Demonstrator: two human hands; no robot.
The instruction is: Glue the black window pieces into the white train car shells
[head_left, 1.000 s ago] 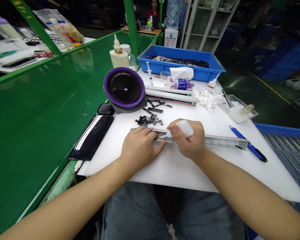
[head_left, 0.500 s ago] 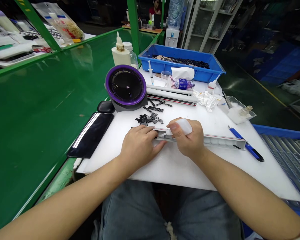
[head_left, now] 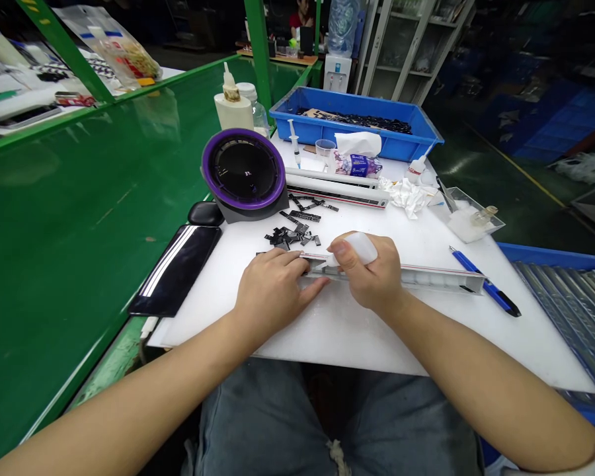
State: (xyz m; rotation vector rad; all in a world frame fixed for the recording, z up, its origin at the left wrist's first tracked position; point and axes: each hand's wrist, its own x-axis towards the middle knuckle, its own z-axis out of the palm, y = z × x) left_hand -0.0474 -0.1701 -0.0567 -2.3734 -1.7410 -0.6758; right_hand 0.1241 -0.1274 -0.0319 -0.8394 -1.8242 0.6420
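A long white channel strip (head_left: pixel 441 279) lies across the white table near its front. My left hand (head_left: pixel 272 287) is closed on the strip's left part, thumb on the near side and fingers on the far side. In my right hand (head_left: pixel 371 271) is a small white squeeze bottle (head_left: pixel 361 247), its nozzle tilted down to the left at the channel, close to my left fingertips. Just behind my left hand lies a heap of small black pieces (head_left: pixel 290 236). The strip's far left end is hidden by my left hand.
Behind stand a round purple-rimmed device (head_left: pixel 244 169), two more strips (head_left: pixel 337 188), a tissue pack (head_left: pixel 357 163) and a blue bin (head_left: pixel 357 125). A blue pen (head_left: pixel 486 281) lies right, a black phone (head_left: pixel 176 271) left. A clear tray (head_left: pixel 473 215) holds a small bottle.
The whole view has shifted slightly. Both hands keep nearly the same place on the strip and the bottle.
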